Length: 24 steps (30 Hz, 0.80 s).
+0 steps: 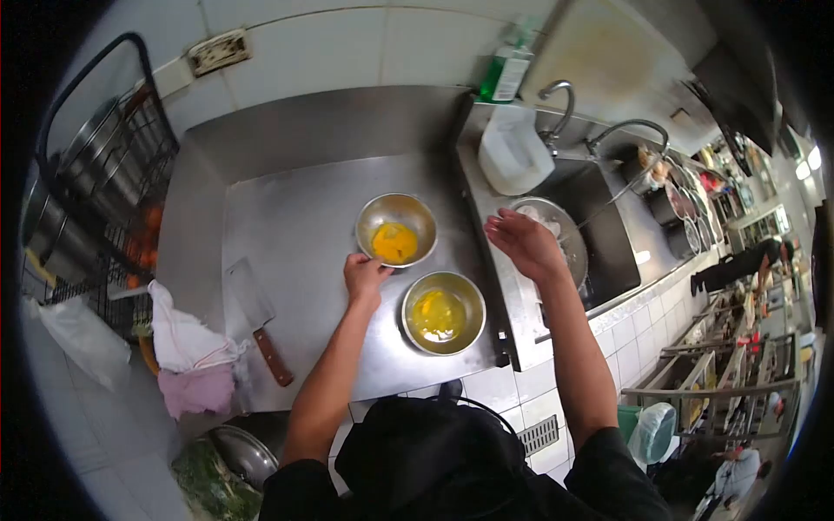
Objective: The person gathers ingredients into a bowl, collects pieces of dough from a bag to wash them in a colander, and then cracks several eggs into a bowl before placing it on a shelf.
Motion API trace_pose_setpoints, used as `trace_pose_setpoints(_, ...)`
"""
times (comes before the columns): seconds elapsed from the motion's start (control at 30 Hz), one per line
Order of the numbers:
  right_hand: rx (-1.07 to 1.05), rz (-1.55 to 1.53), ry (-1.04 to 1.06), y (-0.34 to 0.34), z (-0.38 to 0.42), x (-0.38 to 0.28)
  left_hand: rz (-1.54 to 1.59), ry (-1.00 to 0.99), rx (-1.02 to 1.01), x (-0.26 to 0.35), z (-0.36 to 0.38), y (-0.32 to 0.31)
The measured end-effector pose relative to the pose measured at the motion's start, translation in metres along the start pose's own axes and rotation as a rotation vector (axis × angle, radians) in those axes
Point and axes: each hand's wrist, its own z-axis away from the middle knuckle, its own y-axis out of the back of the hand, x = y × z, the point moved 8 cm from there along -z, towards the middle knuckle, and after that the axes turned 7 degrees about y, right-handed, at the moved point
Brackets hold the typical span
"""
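My left hand [365, 278] grips the near rim of a metal bowl [417, 208] that has orange-yellow egg yolk [394, 243] in it. Just nearer to me stands a second metal bowl [475, 304], where clear egg white with some yellow [438, 316] covers the bottom. My right hand [526, 243] is held out by the sink's edge with its fingers stretched and nothing in it. It partly covers a round metal strainer [575, 252] with white pieces inside.
On the steel counter [295, 217] lies a cleaver [271, 347] with a wooden handle, beside cloths [195, 391]. A cut-open white jug [514, 152] and a green soap bottle [506, 74] stand by the sink [608, 234]. At far right, a person [738, 265] is in the background.
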Motion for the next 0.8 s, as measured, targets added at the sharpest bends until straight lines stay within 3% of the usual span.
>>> trace_pose_setpoints(0.13, 0.135, -0.072, 0.088, 0.115, -0.005, -0.056, 0.102, 0.002, -0.092, 0.008, -0.031, -0.035)
trace_pose_setpoints(0.2, 0.127, -0.029, 0.16, 0.183, -0.025, -0.084, -0.004, 0.07, -0.053, 0.015, -0.025, -0.045)
trace_pose_setpoints(0.23, 0.247, -0.039, 0.134, 0.202, -0.024, -0.101, -0.056, 0.104, -0.031, 0.019, -0.019, -0.053)
trace_pose_setpoints(0.4, 0.37, -0.092, 0.112, 0.351, -0.119, -0.133, -0.36, -0.253, 0.046, 0.04, 0.06, -0.102)
trace_pose_setpoints(0.47, 0.302, -0.106, 0.068, 0.395, -0.166, -0.115, -0.424, -0.336, 0.016, 0.024, 0.091, -0.131)
trace_pose_setpoints(0.6, 0.206, 0.035, -0.016, 0.404, -0.204, -0.081, -0.564, -0.303, 0.023, -0.036, 0.137, -0.194)
trace_pose_setpoints(0.7, 0.145, 0.041, -0.064, 0.402, -0.202, -0.057, -0.839, -0.52, -0.059, -0.076, 0.152, -0.247)
trace_pose_setpoints(0.77, -0.016, 0.167, -0.052, 0.391, -0.197, -0.044, -1.067, -0.665, -0.089, -0.097, 0.16, -0.277)
trace_pose_setpoints(0.8, 0.101, 0.317, -0.129, 0.393, -0.199, -0.034, -1.179, -0.737, -0.101, -0.106, 0.165, -0.29)
